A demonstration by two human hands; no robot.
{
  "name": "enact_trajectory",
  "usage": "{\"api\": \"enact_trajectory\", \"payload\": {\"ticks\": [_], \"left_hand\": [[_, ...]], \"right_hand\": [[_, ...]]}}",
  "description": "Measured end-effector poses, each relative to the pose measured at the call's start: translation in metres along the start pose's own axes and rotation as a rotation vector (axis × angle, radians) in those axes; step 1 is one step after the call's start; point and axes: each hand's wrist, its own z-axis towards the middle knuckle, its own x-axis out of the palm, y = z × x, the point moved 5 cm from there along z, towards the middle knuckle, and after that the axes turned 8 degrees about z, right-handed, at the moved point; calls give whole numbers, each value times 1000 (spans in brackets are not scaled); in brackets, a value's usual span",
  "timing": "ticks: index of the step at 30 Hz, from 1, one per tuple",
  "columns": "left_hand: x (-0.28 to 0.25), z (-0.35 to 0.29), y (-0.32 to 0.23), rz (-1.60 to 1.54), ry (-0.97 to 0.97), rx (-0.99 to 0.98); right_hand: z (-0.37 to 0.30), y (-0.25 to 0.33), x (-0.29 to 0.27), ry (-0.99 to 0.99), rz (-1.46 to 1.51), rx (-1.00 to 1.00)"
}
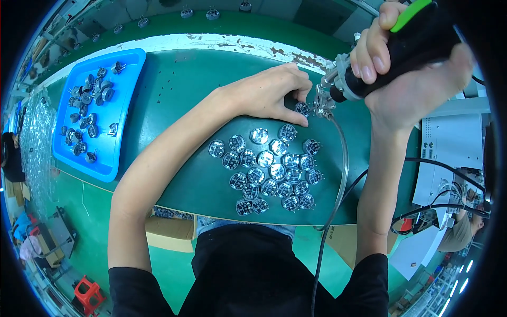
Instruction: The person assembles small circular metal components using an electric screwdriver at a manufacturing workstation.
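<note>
My left hand [277,91] reaches across the green table, its thumb and fingers curled around a small round electronic part [302,109] with a shiny face. In my right hand [406,98] is a black dispensing gun [393,68] with a bright green patch and a metal valve head. The valve's tip is close beside the part at my left fingertips; whether they touch I cannot tell. A clear hose [344,158] runs down from the valve. Nearer to me lies a loose cluster of similar round parts [265,158], shiny faces up.
A blue tray [121,127] with several dark round parts stands at the left on the green tabletop [182,79]. White equipment [449,153] with black cables sits at the right. More parts stand along a ledge beyond the white table edge [232,42]. A cardboard box [169,232] is below the front edge.
</note>
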Motion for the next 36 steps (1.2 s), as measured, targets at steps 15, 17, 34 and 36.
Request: {"api": "enact_trajectory", "payload": {"ticks": [15, 17, 34, 36], "left_hand": [[-65, -11, 41, -39, 60, -412], [-96, -14, 74, 355, -244, -588], [-50, 14, 34, 200, -148, -98], [-25, 10, 9, 23, -13, -102]], "right_hand": [[-12, 30, 21, -9, -119, -147], [-10, 32, 21, -24, -136, -154], [-2, 32, 27, -167, -226, -193], [-1, 30, 29, -186, -239, -194]]}}
